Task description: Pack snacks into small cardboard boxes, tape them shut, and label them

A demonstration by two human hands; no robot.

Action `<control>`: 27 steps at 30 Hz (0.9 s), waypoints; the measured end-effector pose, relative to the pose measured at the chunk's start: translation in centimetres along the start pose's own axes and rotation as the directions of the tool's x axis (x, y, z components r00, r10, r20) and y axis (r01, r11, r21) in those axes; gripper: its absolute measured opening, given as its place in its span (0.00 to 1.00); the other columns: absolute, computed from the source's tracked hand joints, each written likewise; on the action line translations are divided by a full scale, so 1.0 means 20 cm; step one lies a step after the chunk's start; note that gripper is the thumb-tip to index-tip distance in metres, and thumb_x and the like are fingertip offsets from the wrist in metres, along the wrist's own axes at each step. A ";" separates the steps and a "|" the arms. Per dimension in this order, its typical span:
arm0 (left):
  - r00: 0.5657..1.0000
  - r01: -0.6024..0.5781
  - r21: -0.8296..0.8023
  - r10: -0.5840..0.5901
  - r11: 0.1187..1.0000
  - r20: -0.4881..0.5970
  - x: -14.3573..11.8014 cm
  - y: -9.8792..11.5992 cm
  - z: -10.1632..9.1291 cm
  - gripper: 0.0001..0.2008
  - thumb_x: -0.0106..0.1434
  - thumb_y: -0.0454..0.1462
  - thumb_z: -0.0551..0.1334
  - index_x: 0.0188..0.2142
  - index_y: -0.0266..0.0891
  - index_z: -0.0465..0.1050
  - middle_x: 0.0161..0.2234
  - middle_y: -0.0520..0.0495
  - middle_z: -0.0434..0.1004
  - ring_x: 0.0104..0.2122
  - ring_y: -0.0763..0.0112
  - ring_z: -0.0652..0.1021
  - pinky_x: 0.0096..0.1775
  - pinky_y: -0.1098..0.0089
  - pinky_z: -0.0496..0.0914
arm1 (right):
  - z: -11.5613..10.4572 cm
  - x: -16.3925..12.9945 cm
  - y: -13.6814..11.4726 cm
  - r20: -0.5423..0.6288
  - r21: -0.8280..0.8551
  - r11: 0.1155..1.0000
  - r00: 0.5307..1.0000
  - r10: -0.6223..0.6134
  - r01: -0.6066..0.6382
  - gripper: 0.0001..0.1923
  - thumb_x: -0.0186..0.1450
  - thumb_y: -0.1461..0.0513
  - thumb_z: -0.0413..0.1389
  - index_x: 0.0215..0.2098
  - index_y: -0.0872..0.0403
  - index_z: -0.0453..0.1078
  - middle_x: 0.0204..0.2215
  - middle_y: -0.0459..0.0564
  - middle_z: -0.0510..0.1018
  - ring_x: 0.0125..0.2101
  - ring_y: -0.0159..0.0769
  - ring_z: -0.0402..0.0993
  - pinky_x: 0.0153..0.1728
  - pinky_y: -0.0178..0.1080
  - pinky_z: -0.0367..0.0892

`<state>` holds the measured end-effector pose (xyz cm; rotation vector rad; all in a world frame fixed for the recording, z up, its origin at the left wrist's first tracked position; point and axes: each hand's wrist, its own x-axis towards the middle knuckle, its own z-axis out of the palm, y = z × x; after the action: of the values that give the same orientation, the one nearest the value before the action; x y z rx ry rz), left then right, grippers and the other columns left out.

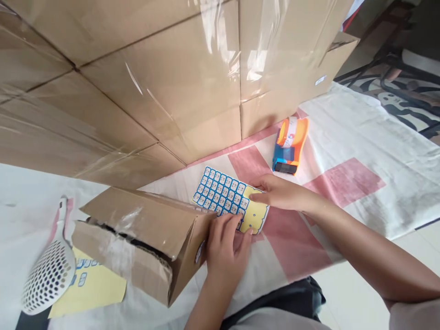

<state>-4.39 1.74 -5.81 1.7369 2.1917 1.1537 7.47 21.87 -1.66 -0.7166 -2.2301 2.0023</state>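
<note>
Pinning the sticker sheet (229, 198) flat, we have our right hand (280, 192) resting open on its far edge, fingertips pressing the bare yellow backing, while our left hand (225, 243) curls its fingers down onto the near edge, where the blue labels give way to that peeled yellow part; it seems to be picking at a label, though we cannot tell whether one is already pinched. The sheet lies on the white and pink cloth (343, 151), touching the end of the small cardboard box (144, 238) that lies on its side just left of our left hand. To lift a label cleanly, we judge it best to keep the right hand's pressure steady close to the row being worked and to peel low and slow from a corner, so the sheet does not buckle. Beyond the sheet sits an orange and blue tape dispenser (289, 146), near the wall of stacked cartons (154, 82). Far left lie a white perforated scoop (50, 275) and a spent yellow sheet (92, 286).
</note>
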 end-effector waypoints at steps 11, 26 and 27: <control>0.974 0.099 -0.003 -0.098 0.995 -0.204 0.08 0.07 0.03 0.10 0.66 0.35 0.66 0.47 0.38 0.73 0.40 0.44 0.76 0.41 0.66 0.79 0.43 0.67 0.76 | 0.23 -0.07 -0.01 -0.057 0.328 0.942 0.997 -0.050 0.066 0.13 0.65 0.61 0.61 0.46 0.51 0.64 0.36 0.46 0.79 0.36 0.36 0.78 0.31 0.35 0.74; 0.976 -0.061 0.073 0.075 0.995 -0.204 0.09 0.04 -0.01 0.10 0.67 0.27 0.62 0.45 0.36 0.79 0.38 0.43 0.82 0.36 0.68 0.78 0.41 0.67 0.73 | 0.27 -0.16 -0.06 -0.213 -0.056 0.993 0.970 -0.115 0.105 0.14 0.70 0.65 0.51 0.53 0.49 0.57 0.42 0.49 0.79 0.35 0.35 0.80 0.31 0.36 0.75; 0.970 -0.042 0.069 0.057 0.997 -0.235 0.07 0.04 -0.01 0.11 0.68 0.27 0.62 0.46 0.36 0.79 0.38 0.43 0.82 0.36 0.69 0.79 0.41 0.69 0.74 | 0.26 -0.15 -0.05 -0.221 -0.063 0.994 0.970 -0.102 0.090 0.15 0.70 0.65 0.51 0.53 0.49 0.57 0.42 0.49 0.79 0.35 0.35 0.80 0.29 0.35 0.74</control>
<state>-4.36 2.95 -4.58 1.7701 2.3544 1.3826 8.02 15.83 -0.67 -0.7808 -2.1496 1.7304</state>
